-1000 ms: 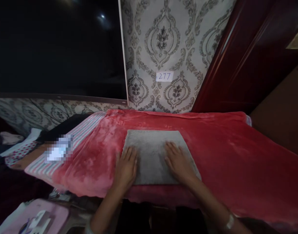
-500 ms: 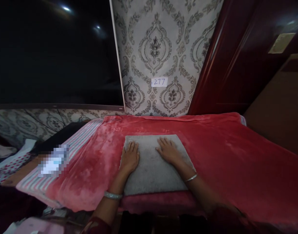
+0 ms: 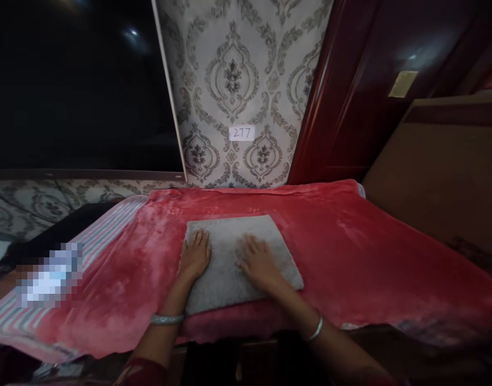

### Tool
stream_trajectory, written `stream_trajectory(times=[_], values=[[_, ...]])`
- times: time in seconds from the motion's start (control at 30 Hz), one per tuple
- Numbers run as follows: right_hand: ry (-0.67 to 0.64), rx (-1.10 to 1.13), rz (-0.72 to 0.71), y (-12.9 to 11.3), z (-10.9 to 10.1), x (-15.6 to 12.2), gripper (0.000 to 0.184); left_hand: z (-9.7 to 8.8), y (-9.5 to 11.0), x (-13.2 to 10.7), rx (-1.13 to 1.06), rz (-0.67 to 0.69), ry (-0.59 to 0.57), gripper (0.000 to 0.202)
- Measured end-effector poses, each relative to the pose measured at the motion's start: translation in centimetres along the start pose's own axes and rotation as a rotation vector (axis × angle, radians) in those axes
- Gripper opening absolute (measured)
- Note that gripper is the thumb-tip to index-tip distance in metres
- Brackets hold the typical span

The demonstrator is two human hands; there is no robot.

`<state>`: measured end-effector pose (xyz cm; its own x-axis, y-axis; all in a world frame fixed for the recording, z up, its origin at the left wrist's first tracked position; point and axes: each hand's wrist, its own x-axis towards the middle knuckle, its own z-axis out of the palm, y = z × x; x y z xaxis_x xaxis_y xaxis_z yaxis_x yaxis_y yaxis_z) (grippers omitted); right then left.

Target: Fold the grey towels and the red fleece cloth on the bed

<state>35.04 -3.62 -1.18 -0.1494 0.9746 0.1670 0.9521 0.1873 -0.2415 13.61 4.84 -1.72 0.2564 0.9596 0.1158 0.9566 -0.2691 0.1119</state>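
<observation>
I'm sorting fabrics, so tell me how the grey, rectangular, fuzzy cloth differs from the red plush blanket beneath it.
The grey fuzzy cloth is fairly even in colour; the red plush blanket has paler pinkish patches. The cloth is much smaller, while the blanket extends past it all around. The cloth lies flat beneath the left hand and right hand; the blanket shows wrinkles along its far edge. Both look soft.

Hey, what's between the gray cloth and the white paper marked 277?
In the head view, a strip of red plush blanket lies just beyond the gray cloth, then patterned wallpaper up to the white paper.
</observation>
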Motion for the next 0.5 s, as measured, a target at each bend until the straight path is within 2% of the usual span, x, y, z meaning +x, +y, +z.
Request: stream_trajectory(times=[0.07,0.17,0.37,0.5], values=[[-0.054,0.044,-0.052,-1.7,1.2,-1.4,0.062,-0.2,0.2,0.0,0.007,-0.002,-0.008,0.057],[-0.044,0.055,0.005,-1.0,1.8,-2.8,0.061,-0.5,0.3,0.0,0.020,-0.002,-0.016,0.058],[0.079,0.072,0.236,5.8,1.2,-4.8,0.061,-0.2,-0.3,0.4,-0.022,0.015,-0.003,0.058],[0.193,0.246,0.348,9.3,1.2,-5.4,0.068,0.6,-0.7,0.7,-0.075,-0.005,0.111,0.057]])
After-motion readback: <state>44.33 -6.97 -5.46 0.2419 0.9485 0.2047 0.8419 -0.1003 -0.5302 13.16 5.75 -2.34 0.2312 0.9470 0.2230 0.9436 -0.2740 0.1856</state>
